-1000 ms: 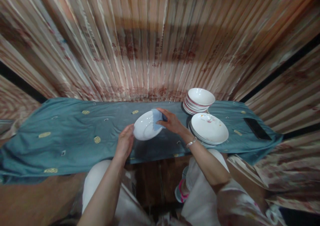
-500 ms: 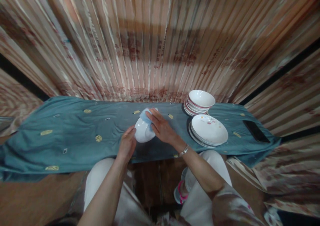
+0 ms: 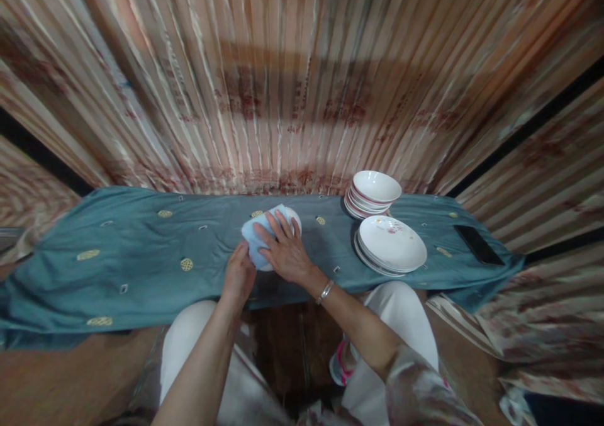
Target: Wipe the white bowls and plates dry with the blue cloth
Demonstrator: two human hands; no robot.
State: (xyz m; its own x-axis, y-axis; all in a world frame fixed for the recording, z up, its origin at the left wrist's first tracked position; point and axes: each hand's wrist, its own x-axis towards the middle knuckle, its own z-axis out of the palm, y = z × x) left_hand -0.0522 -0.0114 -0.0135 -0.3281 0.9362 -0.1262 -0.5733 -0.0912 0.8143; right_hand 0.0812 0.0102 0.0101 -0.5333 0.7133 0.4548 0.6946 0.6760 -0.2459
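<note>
My left hand (image 3: pixel 240 274) is closed on the near left edge of a small white bowl (image 3: pixel 295 216), held above the cloth-covered table. My right hand (image 3: pixel 289 253) presses a light blue cloth (image 3: pixel 251 233) against the bowl, its fingers somewhat spread over the cloth. Cloth and hand cover most of the bowl; only its far right rim and a bit of its near side show. To the right of my hands are a stack of white bowls (image 3: pixel 376 187) with red bands and a stack of white plates (image 3: pixel 392 243) with a floral print.
A teal tablecloth (image 3: pixel 151 250) with yellow pineapple patterns covers the long narrow table. A black phone (image 3: pixel 478 245) lies near its right end. Pleated patterned curtains (image 3: pixel 283 99) hang behind the table and at both sides. My knees are against the table's front edge.
My right hand has moved the blue cloth left and towards me across the bowl, from its far right side to its left part. My left hand still grips the edge.
</note>
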